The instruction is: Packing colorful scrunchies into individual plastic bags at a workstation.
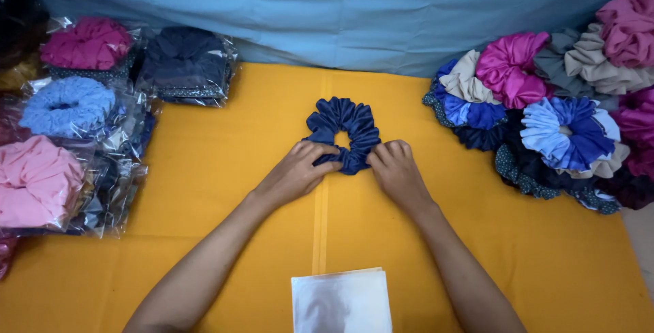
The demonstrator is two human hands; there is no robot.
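Note:
A dark navy fabric scrunchie lies in the middle of the yellow cloth-covered table. My left hand grips its near left edge with the fingers curled over the fabric. On the near right edge, my right hand pinches the ruffles. Both forearms reach in from the bottom of the view.
Bagged scrunchies in clear plastic lie at the left: pink, light blue, magenta, navy. A loose heap of scrunchies fills the right side. Clear plastic bags lie at the near edge. Blue cloth hangs behind.

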